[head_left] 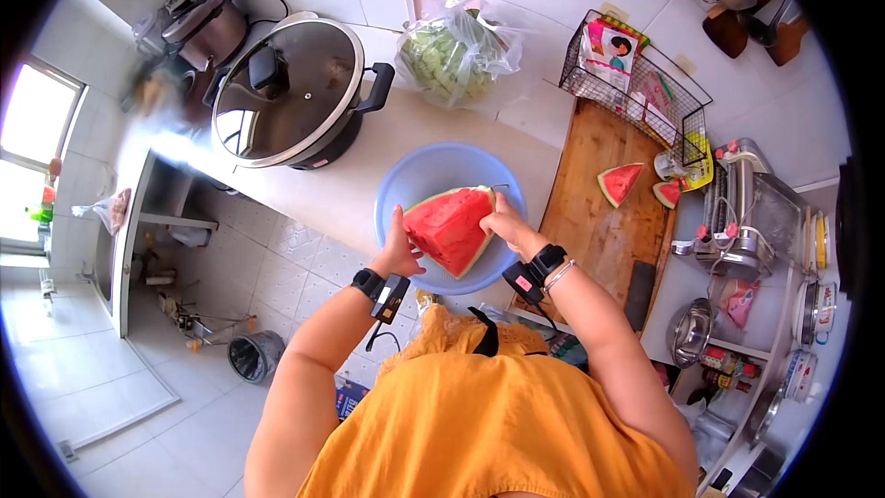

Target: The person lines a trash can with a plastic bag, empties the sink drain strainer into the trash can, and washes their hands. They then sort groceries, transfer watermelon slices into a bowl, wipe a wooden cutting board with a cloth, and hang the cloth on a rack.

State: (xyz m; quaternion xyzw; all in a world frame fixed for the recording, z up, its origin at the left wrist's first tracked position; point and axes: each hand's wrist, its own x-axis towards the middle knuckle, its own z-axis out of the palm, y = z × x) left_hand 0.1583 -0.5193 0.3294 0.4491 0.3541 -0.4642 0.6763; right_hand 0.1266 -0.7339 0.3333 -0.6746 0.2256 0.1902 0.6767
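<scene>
A large wedge of red watermelon (449, 229) with a green rind is over the blue basin (398, 183) on the counter. My left hand (398, 249) touches the wedge's left side, its fingers apart from one another. At the wedge's upper right, my right hand (509, 226) is closed, and a thin metal piece (500, 187) sticks up beside it; the rest of that item is hidden. Two small watermelon pieces (619, 183) (666, 194) lie on the wooden cutting board (585, 152) to the right.
A large lidded pot (295, 92) stands at the left, with a bag of green vegetables (452, 55) behind the basin. A wire basket (636, 83) holds packets at the board's back edge. A cleaver (639, 295) and a noodle machine (747, 212) are at the right.
</scene>
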